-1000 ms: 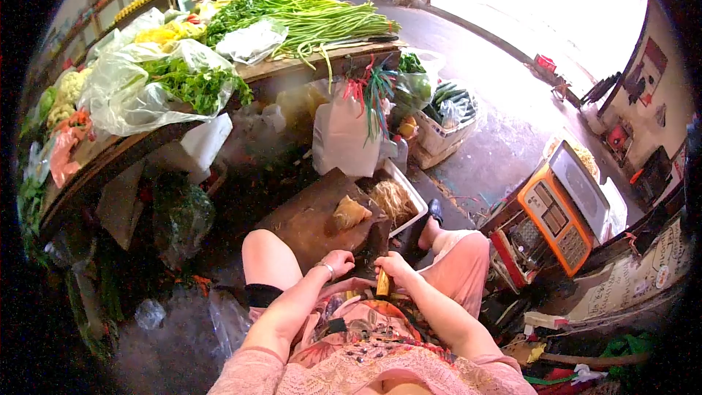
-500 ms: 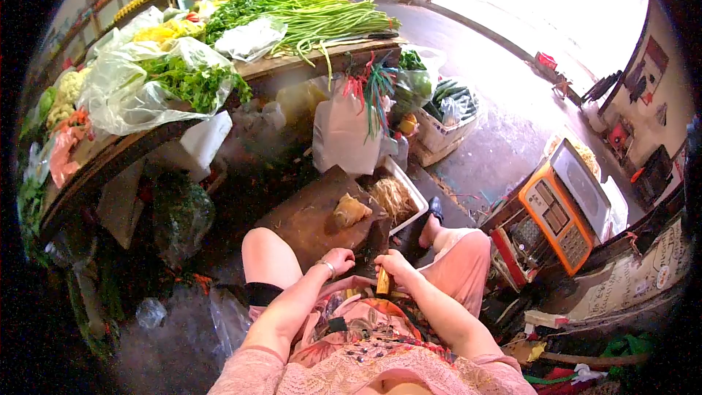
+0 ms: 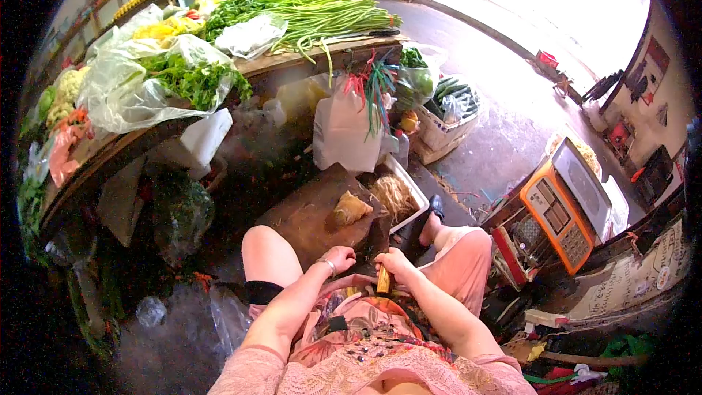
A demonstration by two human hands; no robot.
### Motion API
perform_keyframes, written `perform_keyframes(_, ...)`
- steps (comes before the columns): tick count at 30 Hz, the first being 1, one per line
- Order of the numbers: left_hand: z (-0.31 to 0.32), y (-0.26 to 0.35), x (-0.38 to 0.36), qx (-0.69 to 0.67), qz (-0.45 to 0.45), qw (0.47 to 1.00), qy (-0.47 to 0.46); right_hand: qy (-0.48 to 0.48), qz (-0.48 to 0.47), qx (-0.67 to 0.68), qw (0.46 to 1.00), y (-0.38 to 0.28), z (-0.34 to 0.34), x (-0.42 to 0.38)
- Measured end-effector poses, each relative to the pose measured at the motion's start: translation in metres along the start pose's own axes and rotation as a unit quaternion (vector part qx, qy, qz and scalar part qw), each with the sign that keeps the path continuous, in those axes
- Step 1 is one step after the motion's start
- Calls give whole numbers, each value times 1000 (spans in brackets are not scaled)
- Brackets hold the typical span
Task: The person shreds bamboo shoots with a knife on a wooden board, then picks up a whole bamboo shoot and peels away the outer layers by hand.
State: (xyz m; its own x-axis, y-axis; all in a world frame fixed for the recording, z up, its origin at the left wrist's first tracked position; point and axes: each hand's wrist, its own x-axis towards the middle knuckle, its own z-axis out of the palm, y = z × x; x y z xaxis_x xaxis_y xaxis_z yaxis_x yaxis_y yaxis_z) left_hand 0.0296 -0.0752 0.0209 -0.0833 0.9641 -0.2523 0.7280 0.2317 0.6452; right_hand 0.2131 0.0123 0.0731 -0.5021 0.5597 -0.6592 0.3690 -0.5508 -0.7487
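A pink knitted top with long sleeves is worn, studded with small beads across the chest. A bracelet is seen on the left wrist. Light pink shorts cover the thighs, a floral patterned cloth lies over the lap, and a dark band circles the left knee

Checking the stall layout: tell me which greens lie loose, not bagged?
The long green stalks at the table's far end; the leafy greens nearer sit in clear plastic.
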Motion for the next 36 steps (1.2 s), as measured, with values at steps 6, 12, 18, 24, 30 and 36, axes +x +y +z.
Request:
perform_keyframes(6,-1,3,-1,-6,-16,1000,-5,8,-3,11,1000,3,0,3)
perform_keyframes(12,-2,5,-2,-4,-17,1000,-4,-13,-5,-4,1000,1,-2,1)
perform_keyframes(18,0,3,-1,-1,-12,1000,-1,-18,-3,7,1000,-1,-1,-1)
perform_keyframes(24,2,0,0,-5,-4,1000,0,-2,-14,3,1000,4,-1,3)
perform_keyframes(30,2,1,1,-9,-11,1000,-6,-9,0,1,1000,-4,0,-5)
perform_keyframes(36,-1,5,-1,-5,-18,1000,-10,-1,-12,-12,1000,4,0,4)
